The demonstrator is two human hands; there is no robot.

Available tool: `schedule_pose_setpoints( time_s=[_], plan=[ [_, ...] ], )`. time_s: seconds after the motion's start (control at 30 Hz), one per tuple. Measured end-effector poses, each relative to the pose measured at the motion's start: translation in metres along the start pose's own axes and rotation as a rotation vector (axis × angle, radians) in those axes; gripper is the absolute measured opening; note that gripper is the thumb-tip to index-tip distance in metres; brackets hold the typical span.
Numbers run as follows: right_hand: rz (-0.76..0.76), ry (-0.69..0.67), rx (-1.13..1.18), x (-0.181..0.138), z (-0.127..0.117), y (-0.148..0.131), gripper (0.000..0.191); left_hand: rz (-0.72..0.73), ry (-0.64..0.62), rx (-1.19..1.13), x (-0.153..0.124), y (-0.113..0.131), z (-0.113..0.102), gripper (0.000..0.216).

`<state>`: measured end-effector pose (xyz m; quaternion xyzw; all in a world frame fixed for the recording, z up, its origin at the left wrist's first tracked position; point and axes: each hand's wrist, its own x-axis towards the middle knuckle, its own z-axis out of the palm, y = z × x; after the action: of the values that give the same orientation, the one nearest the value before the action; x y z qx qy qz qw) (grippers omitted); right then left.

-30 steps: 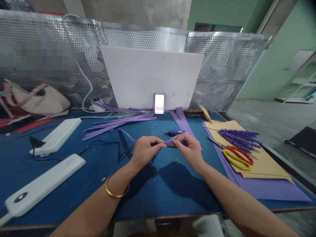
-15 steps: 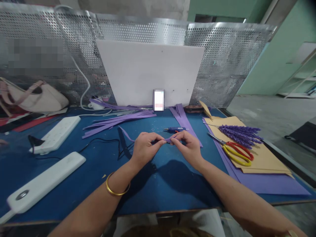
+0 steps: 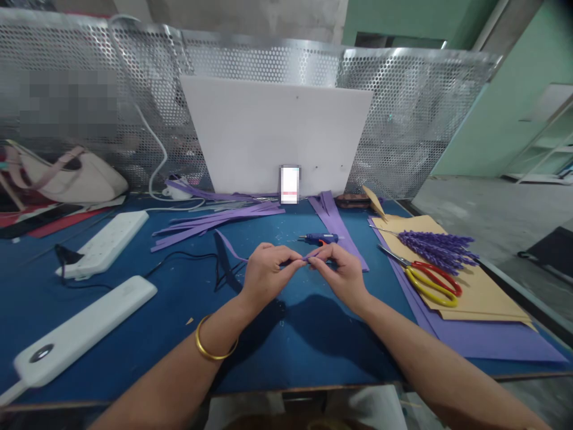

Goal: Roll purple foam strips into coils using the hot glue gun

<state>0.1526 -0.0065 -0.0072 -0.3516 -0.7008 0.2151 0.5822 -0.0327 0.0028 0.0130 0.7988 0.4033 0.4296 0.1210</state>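
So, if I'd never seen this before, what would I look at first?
Probably the red-and-yellow scissors at the right, with their handles over tan sheets, near purple flower sprigs. Then maybe the bright screen standing low in front of the white board. In the middle, a thin purple strip is pinched between the left grip and right grip.

Left hand point(image 3: 268, 272) and right hand point(image 3: 341, 272), both pinching close together
Their fingertips point(image 3: 295, 257) nearly meet, thumbs point(image 3: 290, 271) on the near side; the left forearm point(image 3: 176, 361) slants in from near left, the right forearm point(image 3: 427, 352) from near right.
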Motion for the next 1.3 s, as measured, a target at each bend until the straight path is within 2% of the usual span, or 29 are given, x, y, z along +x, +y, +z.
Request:
schedule_pose_setpoints(
  time_s=[0.2,0.4,0.7,1.3],
  plan=[
    [-0.052,0.011,-0.036,0.0040,-0.0046,0.0006,0.011,-0.048,0.025,0.026,0.0010,-0.0012,-0.0015,0.009],
    [-0.126,-0.027,-0.069,0.0035,-0.0037,-0.0008,0.011,-0.045,0.027,0.039,0.0004,-0.0006,0.0011,0.010],
    [-0.130,-0.025,-0.065,0.0040,-0.0032,-0.0018,0.011,-0.004,0.002,0.009,0.0002,-0.0013,0.0000,0.011],
    [-0.157,-0.056,-0.131,0.0013,-0.0008,-0.0001,0.010,-0.019,0.003,0.031,-0.0001,-0.0003,0.0018,0.009]
  ],
)
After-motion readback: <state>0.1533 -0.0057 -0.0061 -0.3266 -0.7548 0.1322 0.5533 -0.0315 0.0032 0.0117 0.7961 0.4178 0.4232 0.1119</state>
